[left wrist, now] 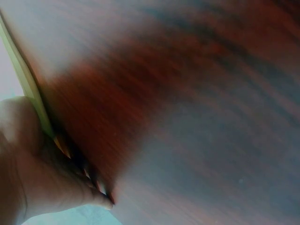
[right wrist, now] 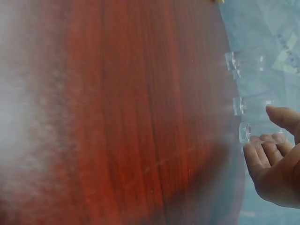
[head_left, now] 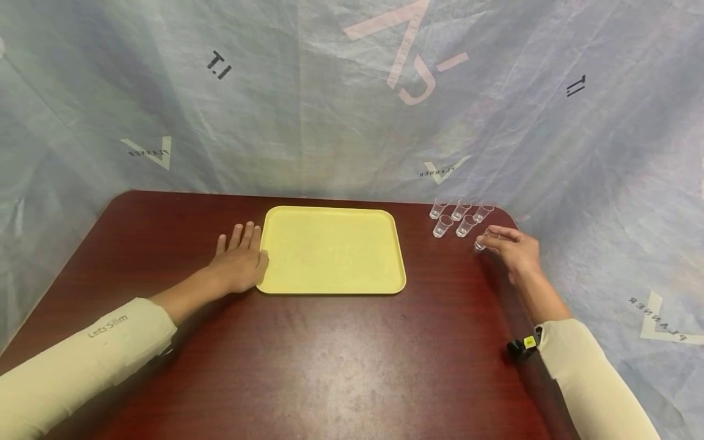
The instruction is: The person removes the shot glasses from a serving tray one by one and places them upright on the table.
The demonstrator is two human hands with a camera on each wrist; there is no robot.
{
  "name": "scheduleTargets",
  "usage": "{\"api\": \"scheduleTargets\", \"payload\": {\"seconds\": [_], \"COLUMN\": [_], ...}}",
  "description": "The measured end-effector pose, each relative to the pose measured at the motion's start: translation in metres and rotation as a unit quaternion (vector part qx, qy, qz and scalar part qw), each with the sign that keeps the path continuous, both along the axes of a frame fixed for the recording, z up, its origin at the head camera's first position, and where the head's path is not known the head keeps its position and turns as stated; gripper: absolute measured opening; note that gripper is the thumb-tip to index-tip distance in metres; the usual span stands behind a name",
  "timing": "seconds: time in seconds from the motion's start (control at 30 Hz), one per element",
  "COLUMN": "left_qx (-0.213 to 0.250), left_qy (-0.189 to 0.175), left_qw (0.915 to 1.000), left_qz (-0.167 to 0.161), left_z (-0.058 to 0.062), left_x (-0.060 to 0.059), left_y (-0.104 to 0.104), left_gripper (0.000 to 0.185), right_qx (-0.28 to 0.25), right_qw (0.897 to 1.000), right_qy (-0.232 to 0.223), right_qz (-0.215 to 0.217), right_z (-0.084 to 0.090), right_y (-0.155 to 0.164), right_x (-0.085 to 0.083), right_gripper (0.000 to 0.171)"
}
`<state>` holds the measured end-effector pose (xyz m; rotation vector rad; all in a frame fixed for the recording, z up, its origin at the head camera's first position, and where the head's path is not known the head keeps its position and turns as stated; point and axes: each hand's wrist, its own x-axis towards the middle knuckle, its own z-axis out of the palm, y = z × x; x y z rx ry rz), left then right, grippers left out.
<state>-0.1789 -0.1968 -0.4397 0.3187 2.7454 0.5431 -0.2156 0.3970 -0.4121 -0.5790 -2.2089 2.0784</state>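
In the head view, a yellow rectangular tray (head_left: 332, 250) lies flat on the table. My left hand (head_left: 238, 260) is at its left edge, fingers straight on the tabletop and thumb touching the rim. The left wrist view shows that thumb (left wrist: 21, 117) against the tray's edge (left wrist: 35, 101). At the table's right edge, my right hand (head_left: 514, 247) has thumb and fingers around a small clear shot glass (head_left: 480, 244), which stands upright. Its base (right wrist: 245, 132) shows in the right wrist view, with the upper part partly hidden by fingers. Several matching glasses (head_left: 465, 226) stand just beyond.
The dark red wooden table (head_left: 352, 360) has rounded back corners. Grey printed sheeting (head_left: 264, 122) hangs behind it and along the sides. A black device with a yellow label (head_left: 525, 345) sits at the right cuff.
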Motion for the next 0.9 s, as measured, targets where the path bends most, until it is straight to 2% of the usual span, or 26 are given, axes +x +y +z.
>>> {"api": "scheduleTargets", "payload": {"seconds": [0.33,0.5,0.63,0.77,0.9], "left_qx": [-0.011,-0.005,0.007,0.004,0.005], "left_qy": [-0.004,-0.004,-0.001,-0.002,-0.004], "left_qw": [0.9999,1.0000,1.0000,1.0000,1.0000], "left_qz": [-0.003,-0.001,0.002,0.001,-0.001], "left_z": [0.003,0.000,-0.001,-0.005,-0.008], "left_x": [0.001,-0.001,-0.001,-0.003,-0.005], "left_y": [0.002,0.000,-0.001,-0.002,-0.003], "left_gripper": [0.077,0.077,0.079,0.079,0.078], "right_qx": [0.020,0.035,0.041,0.049,0.054], "right_qw": [0.999,0.998,0.998,0.997,0.996], "right_qy": [-0.024,-0.040,-0.043,-0.042,-0.045], "right_qz": [-0.012,-0.022,-0.031,-0.046,-0.060], "right_z": [-0.003,-0.003,-0.003,-0.004,-0.004], "right_y": [0.005,0.006,0.006,0.004,0.004], "right_x": [-0.016,-0.024,-0.030,-0.036,-0.039], "right_gripper": [0.029,0.029,0.034,0.049,0.043]}}
